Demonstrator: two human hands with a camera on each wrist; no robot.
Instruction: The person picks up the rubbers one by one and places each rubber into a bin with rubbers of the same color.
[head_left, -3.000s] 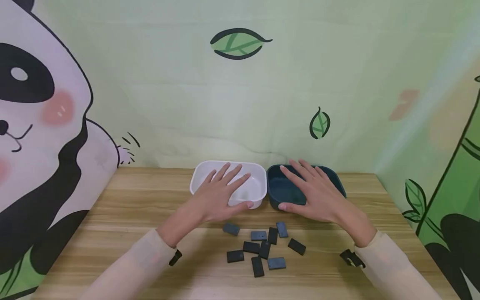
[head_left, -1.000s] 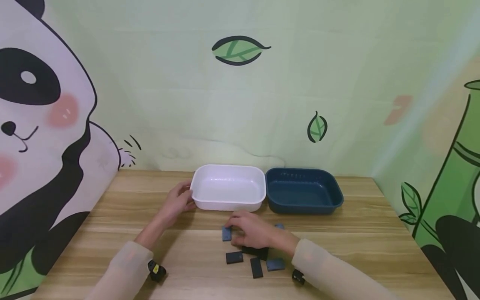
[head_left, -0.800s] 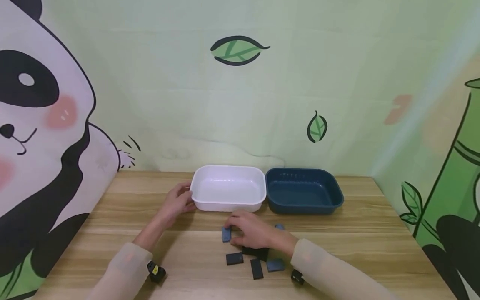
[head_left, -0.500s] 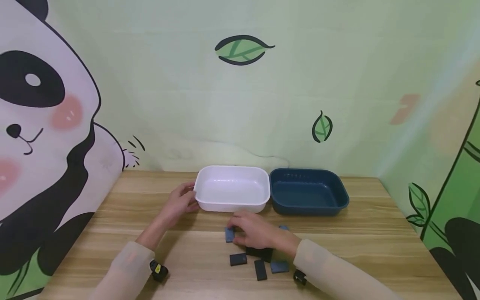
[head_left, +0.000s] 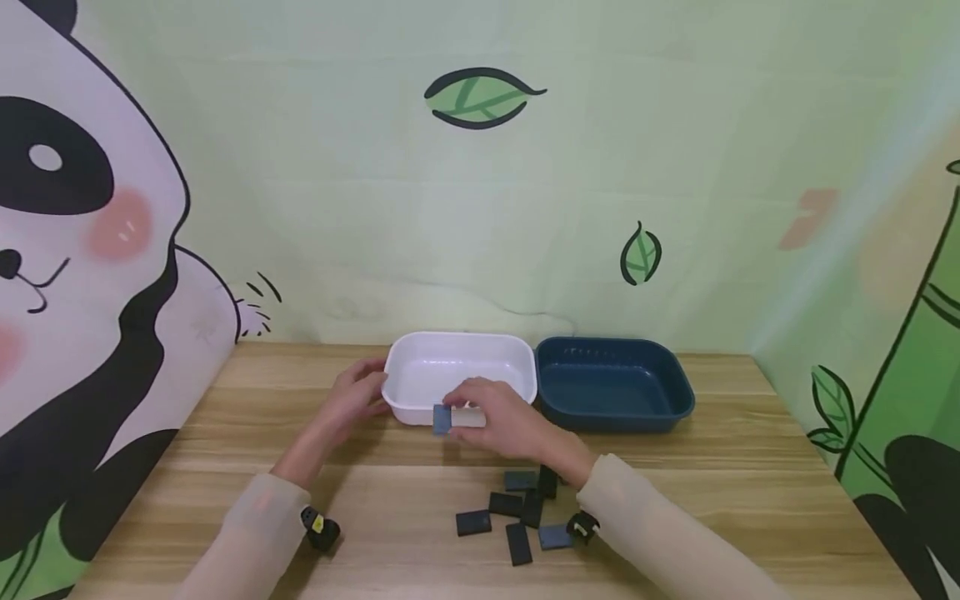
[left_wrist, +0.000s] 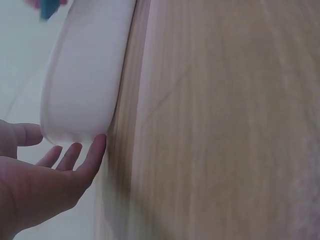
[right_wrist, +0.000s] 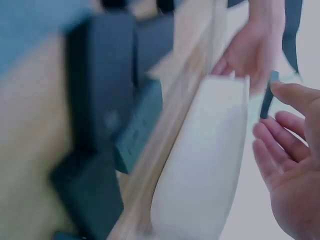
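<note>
Between thumb and fingertips, my right hand [head_left: 504, 418] pinches a small blue rectangular block [head_left: 442, 419], raised off the table. In the head view the block overlaps the front wall of the white tub [head_left: 420, 412]; the right wrist view shows this block [right_wrist: 269, 95] edge-on. My left hand [head_left: 356, 392] rests at the tub's left end. Seen from the left wrist, its fairly straight fingers [left_wrist: 92, 157] touch the end wall, with the thumb near the rim. Several black and blue blocks [head_left: 506, 503] lie on the table below my right hand.
A dark blue tub [head_left: 615, 423] stands right beside the white one, to its right. Both are at the back of the wooden table [head_left: 390, 533], near a printed cloth backdrop [head_left: 337, 192]. My right sleeve [head_left: 652, 525] passes close by the blocks.
Both hands were spread over the tubs. The left moved to the white tub's left end; the right went down to the blocks, took a blue one and lifted it to the tub's front.
</note>
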